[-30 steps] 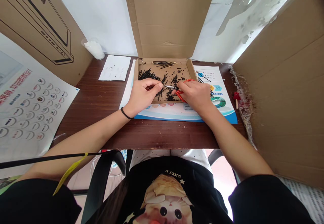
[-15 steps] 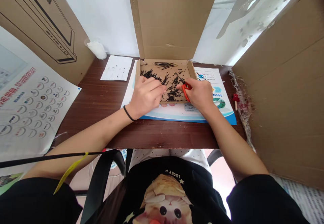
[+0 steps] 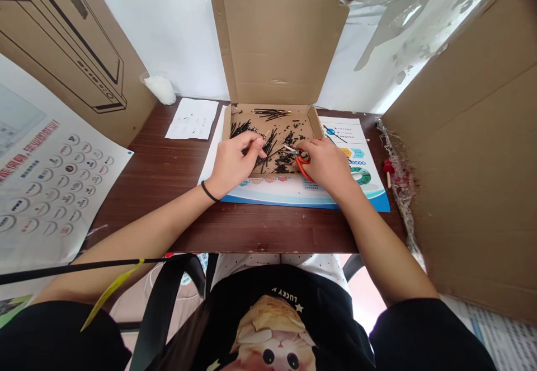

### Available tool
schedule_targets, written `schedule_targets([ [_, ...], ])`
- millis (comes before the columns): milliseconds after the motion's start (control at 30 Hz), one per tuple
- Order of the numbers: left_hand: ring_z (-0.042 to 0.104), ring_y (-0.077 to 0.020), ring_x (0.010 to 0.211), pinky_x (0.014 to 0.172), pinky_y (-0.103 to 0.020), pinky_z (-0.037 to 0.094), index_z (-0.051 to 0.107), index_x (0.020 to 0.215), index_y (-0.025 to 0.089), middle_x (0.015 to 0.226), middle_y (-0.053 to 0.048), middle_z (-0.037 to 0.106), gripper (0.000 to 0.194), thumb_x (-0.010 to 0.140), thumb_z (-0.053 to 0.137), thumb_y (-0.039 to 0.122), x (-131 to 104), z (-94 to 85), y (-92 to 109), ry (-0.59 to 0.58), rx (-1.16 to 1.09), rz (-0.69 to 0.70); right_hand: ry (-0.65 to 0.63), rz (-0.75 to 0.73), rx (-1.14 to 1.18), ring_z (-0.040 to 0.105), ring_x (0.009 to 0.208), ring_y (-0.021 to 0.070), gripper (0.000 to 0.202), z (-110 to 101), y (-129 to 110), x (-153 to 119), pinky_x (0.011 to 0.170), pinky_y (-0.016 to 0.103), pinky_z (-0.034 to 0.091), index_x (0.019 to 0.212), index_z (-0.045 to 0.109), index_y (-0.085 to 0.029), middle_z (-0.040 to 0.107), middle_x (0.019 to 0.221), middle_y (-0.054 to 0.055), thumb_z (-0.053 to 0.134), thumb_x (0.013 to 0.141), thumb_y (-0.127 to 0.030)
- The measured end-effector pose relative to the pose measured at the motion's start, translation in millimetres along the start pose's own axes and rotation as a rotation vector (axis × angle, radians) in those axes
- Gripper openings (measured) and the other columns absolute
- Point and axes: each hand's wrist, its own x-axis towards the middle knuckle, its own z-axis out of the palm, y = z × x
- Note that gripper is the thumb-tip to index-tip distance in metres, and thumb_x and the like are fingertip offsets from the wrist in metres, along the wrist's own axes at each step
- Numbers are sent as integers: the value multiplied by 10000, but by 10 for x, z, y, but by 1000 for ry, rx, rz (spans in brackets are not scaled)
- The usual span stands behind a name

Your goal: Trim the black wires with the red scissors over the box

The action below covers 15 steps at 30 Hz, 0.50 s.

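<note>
An open cardboard box (image 3: pixel 279 46) with its lid raised holds thin black sticks (image 3: pixel 241 127) at the left, a small bundle of black sticks with gold ends (image 3: pixel 272 113) at the back, and short black bits (image 3: pixel 285 161) at the right. My left hand (image 3: pixel 237 161) is over the box's left part, thumb and fingertips pinched on a thin piece with a small gold tip (image 3: pixel 267 134). My right hand (image 3: pixel 325 161) grips red-handled scissors (image 3: pixel 305 165) at the box's right front, their metal blades pointing left.
Under the box lies a blue and white printed sheet (image 3: pixel 364 192). A small white paper (image 3: pixel 193 118) and a white bag in a cup (image 3: pixel 160 88) are at the left. A red object with a stick (image 3: pixel 388 170) lies at the right, beside a cardboard wall (image 3: pixel 470 136).
My left hand has turned and opened its pinch outward, showing a gold-tipped piece and more sticks below. The scissors now point left with their silver blades visible. The view has shifted slightly.
</note>
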Motion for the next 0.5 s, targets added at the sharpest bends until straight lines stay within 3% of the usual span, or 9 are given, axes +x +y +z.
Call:
schedule_targets([
  [200,662,-129,706,697,-265,491,657,873,173,762,-39,743,156,893,533,265,159,-84,51,-52,-16,-13,-57,35,31,645,872,254,249,-55,-67,-10,607,307,380,1055,717,-238,740,945,81,618,866,-365],
  [367,609,-139,625,653,-293,475,726,765,185,709,-22,716,136,776,645,293,716,-183,118,-253,195,102,-119,49,-6,659,845,249,237,-83,-85,-25,598,303,384,1042,711,-242,735,930,91,595,870,-357],
  [500,634,-201,761,789,-367,481,777,832,193,767,-50,718,155,756,677,283,1195,12,-28,-234,457,4,-176,68,-24,668,947,262,276,-109,-113,-20,662,306,440,1099,694,-247,734,1022,85,548,894,-360],
])
